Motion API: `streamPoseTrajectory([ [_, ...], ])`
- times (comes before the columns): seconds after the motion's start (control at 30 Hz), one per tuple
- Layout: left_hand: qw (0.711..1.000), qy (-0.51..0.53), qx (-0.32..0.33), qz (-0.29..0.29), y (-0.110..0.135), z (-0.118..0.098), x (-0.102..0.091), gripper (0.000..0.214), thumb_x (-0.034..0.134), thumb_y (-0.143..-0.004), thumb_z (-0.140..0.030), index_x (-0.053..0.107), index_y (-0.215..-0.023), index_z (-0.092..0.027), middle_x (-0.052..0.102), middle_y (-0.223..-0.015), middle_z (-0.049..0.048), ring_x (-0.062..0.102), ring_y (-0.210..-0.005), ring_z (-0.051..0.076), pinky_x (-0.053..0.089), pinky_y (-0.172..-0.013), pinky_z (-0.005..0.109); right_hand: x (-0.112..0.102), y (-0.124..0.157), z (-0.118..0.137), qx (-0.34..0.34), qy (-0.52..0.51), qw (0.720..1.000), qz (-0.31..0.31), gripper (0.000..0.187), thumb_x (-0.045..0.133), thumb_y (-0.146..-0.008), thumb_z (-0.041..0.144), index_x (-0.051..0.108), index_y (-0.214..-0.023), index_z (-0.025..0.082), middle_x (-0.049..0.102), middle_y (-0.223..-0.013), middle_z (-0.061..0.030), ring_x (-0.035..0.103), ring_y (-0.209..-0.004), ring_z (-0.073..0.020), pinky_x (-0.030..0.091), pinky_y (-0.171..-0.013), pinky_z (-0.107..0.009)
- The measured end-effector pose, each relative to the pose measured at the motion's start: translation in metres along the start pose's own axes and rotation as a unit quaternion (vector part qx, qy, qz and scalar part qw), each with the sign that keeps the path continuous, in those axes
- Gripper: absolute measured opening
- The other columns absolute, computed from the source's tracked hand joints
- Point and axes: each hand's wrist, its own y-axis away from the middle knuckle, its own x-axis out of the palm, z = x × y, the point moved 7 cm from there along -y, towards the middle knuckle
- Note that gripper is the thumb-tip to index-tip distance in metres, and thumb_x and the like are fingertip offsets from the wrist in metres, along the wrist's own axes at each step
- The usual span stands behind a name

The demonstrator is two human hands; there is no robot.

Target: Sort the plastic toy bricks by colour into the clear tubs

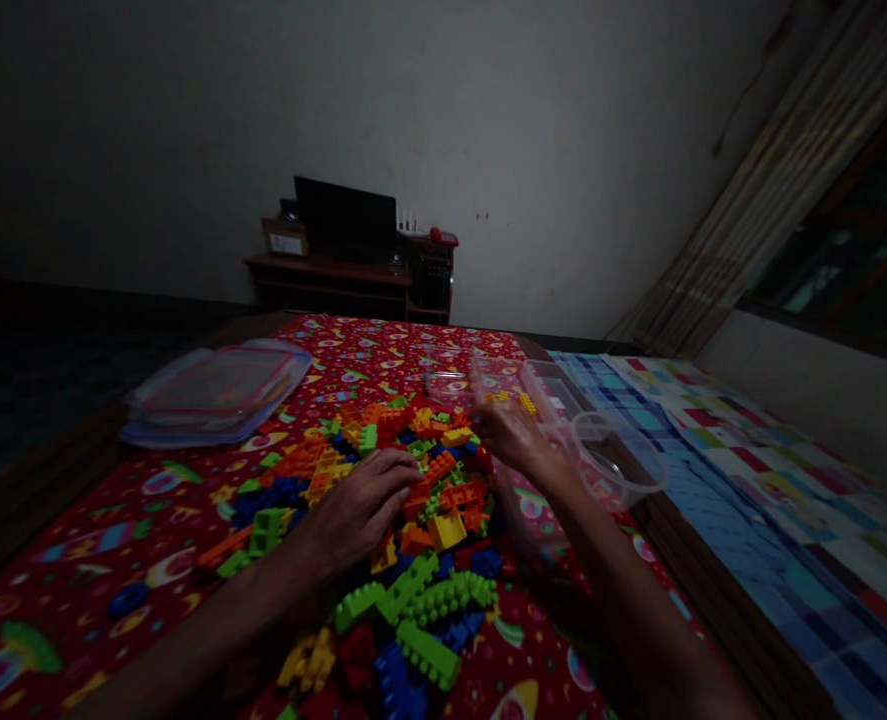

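A pile of toy building bricks in green, yellow, orange, red and blue spreads over the red patterned cloth. On the left part of the pile lies my left hand, its fingers stretched over the bricks and slightly apart, with no held brick visible. My right hand is at the pile's far right edge, beside a clear plastic container with a few yellow bricks in it. Its fingers are bent together and point left; dim light hides what is between them.
Stacked clear lids with red and blue rims lie at the left. A round clear tub stands right of my right forearm. One blue ring-shaped piece lies apart at the left. Beyond the red cloth, a low desk holds a dark screen.
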Motion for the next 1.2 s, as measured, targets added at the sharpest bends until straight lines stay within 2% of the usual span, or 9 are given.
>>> streamPoseTrajectory([
  [0.1, 1.000, 0.001, 0.001, -0.002, 0.000, 0.000, 0.000, 0.026, 0.038, -0.095, -0.023, 0.063, -0.101, -0.021, 0.062, -0.110, 0.0071, 0.058, -0.105, 0.020, 0.049, -0.093, 0.033, 0.019, -0.007, 0.007, -0.032, 0.026, 0.999, 0.014, 0.017, 0.057, -0.082, 0.014, 0.067, -0.097, 0.014, 0.067, -0.093, -0.0117, 0.059, -0.084, -0.0199, 0.044, -0.075, -0.029],
  [0.2, 1.000, 0.000, 0.006, -0.004, 0.000, -0.001, 0.000, 0.026, 0.037, -0.095, -0.022, 0.063, -0.100, -0.021, 0.062, -0.109, 0.0076, 0.058, -0.105, 0.019, 0.049, -0.093, 0.033, 0.031, -0.004, 0.008, -0.040, 0.010, 0.999, 0.001, 0.020, 0.054, -0.083, 0.009, 0.064, -0.098, 0.015, 0.065, -0.093, -0.0096, 0.057, -0.085, -0.0194, 0.045, -0.078, -0.030],
  [0.33, 1.000, 0.000, 0.017, -0.016, -0.001, -0.003, -0.002, 0.027, 0.037, -0.095, -0.019, 0.063, -0.100, -0.020, 0.062, -0.107, 0.0075, 0.059, -0.103, 0.019, 0.049, -0.091, 0.031, 0.016, 0.006, 0.010, -0.042, -0.035, 0.997, -0.058, 0.022, 0.051, -0.084, 0.010, 0.062, -0.099, 0.020, 0.063, -0.094, -0.0070, 0.057, -0.087, -0.0191, 0.046, -0.077, -0.030],
  [0.5, 1.000, -0.001, 0.017, -0.011, -0.001, -0.003, -0.002, 0.026, 0.037, -0.095, -0.019, 0.063, -0.100, -0.020, 0.062, -0.108, 0.0073, 0.059, -0.104, 0.018, 0.048, -0.092, 0.030, -0.004, 0.010, 0.013, 0.011, -0.047, 0.999, -0.018, 0.009, 0.055, -0.086, 0.017, 0.062, -0.090, 0.015, 0.062, -0.076, -0.0047, 0.052, -0.067, -0.0145, 0.041, -0.063, -0.026],
  [0.63, 1.000, -0.004, 0.009, -0.005, 0.000, 0.000, 0.000, 0.026, 0.037, -0.096, -0.022, 0.062, -0.102, -0.020, 0.062, -0.110, 0.0074, 0.058, -0.107, 0.019, 0.048, -0.093, 0.030, -0.008, 0.006, 0.012, 0.016, -0.181, 0.983, -0.025, 0.018, 0.052, -0.091, 0.030, 0.062, -0.087, 0.015, 0.061, -0.072, -0.0013, 0.051, -0.061, -0.0101, 0.037, -0.057, -0.021],
  [0.8, 1.000, -0.012, 0.021, -0.012, 0.003, 0.002, 0.001, 0.026, 0.037, -0.097, -0.021, 0.062, -0.104, -0.020, 0.060, -0.112, 0.0066, 0.057, -0.108, 0.018, 0.048, -0.094, 0.030, -0.006, 0.001, -0.023, 0.090, -0.227, 0.968, -0.058, 0.023, 0.054, -0.088, 0.034, 0.066, -0.084, 0.015, 0.065, -0.071, -0.0025, 0.056, -0.061, -0.0109, 0.037, -0.053, -0.020],
  [1.03, 0.999, -0.019, 0.037, -0.015, 0.003, 0.002, 0.002, 0.024, 0.038, -0.096, -0.018, 0.061, -0.104, -0.019, 0.059, -0.111, 0.0066, 0.057, -0.107, 0.017, 0.047, -0.094, 0.028, -0.019, 0.012, -0.090, 0.236, -0.138, 0.954, -0.123, 0.019, 0.057, -0.082, 0.026, 0.069, -0.084, 0.011, 0.066, -0.062, -0.0037, 0.059, -0.052, -0.0127, 0.042, -0.054, -0.022],
  [1.13, 0.999, -0.019, 0.034, -0.009, 0.002, 0.003, 0.003, 0.023, 0.039, -0.096, -0.019, 0.061, -0.104, -0.020, 0.059, -0.112, 0.0063, 0.056, -0.108, 0.017, 0.047, -0.095, 0.029, -0.016, 0.018, -0.103, 0.259, -0.122, 0.950, -0.126, 0.023, 0.051, -0.085, 0.024, 0.068, -0.093, 0.010, 0.067, -0.065, -0.0055, 0.062, -0.054, -0.0137, 0.045, -0.057, -0.023],
  [1.2, 0.999, -0.020, 0.036, -0.008, 0.002, 0.002, 0.002, 0.023, 0.039, -0.096, -0.018, 0.060, -0.105, -0.020, 0.059, -0.112, 0.0063, 0.056, -0.108, 0.017, 0.047, -0.094, 0.029, -0.014, 0.020, -0.102, 0.240, -0.101, 0.956, -0.133, 0.028, 0.048, -0.087, 0.023, 0.065, -0.103, 0.009, 0.071, -0.078, -0.0091, 0.065, -0.060, -0.0141, 0.049, -0.064, -0.025],
])
